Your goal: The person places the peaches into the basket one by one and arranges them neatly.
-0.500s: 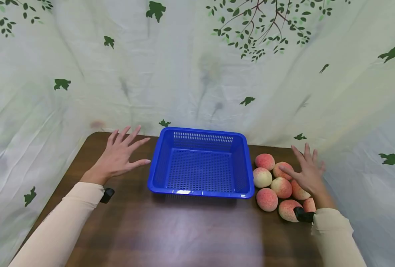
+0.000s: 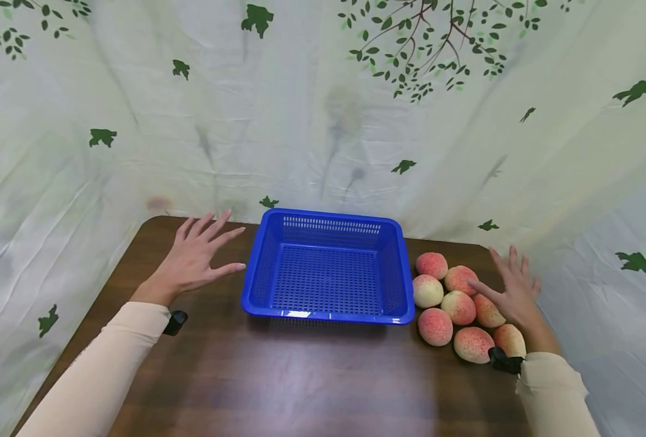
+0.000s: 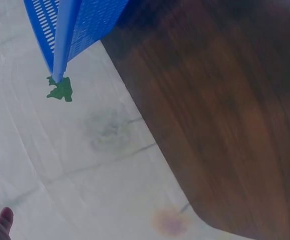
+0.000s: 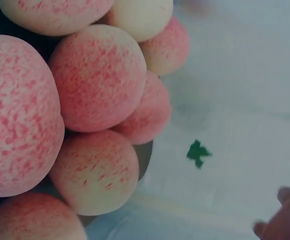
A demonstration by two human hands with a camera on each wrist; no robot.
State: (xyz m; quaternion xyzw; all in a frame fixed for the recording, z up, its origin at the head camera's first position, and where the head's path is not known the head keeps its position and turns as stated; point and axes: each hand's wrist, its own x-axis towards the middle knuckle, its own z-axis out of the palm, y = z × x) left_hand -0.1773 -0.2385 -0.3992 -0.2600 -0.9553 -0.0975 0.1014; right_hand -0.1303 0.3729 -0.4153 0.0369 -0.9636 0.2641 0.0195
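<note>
A blue plastic basket (image 2: 328,318) with slotted walls stands on the brown table, and nothing lies inside it. To its right several pink and yellow peaches (image 2: 435,326) sit in a close group; they fill much of the right wrist view, where one peach (image 4: 98,77) shows near the middle. My left hand (image 2: 194,258), fingers spread, hovers just left of the basket and holds nothing. Above the right side of the peaches my right hand (image 2: 514,291) is spread too, with no peach in its grasp. Only fingertips of each hand show in the wrist views.
The wooden table (image 2: 290,382) has rounded far corners. Behind it and at both sides hangs a pale curtain (image 2: 301,121) printed with leaves and branches. Black wrist cameras sit on both cuffs, the right camera (image 2: 505,361) close beside the peaches.
My right hand has shifted a little to the right and nearer to me, uncovering more of the peach beside the wrist. The left hand, basket and peaches stay practically where they were.
</note>
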